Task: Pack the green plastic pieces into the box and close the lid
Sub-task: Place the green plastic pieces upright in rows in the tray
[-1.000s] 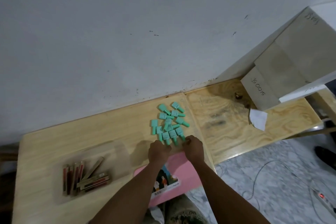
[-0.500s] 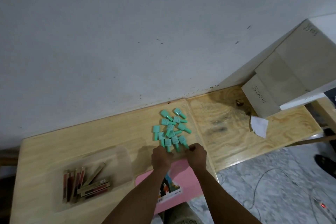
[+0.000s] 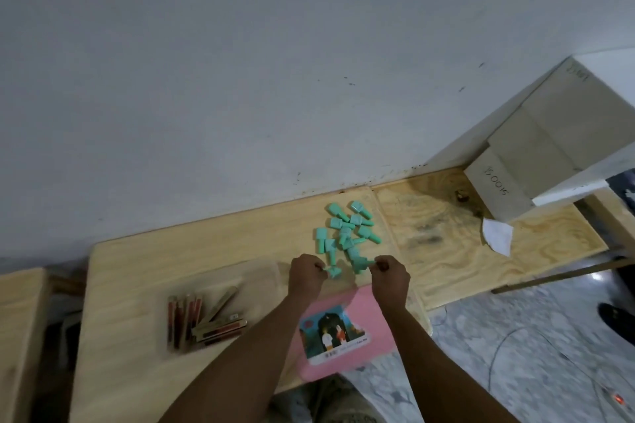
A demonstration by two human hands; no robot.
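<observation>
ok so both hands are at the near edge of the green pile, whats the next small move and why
Probably lift the pinched pieces back toward the pink box. The left hand and right hand each seem to be closed on a green piece from the pile, and the box lies just behind the wrists. Whether its lid is open is unclear.

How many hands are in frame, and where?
2. Left hand at the near edge of the green pieces, pinching one. Right hand beside it, pinching another, just beyond the pink box.
</observation>
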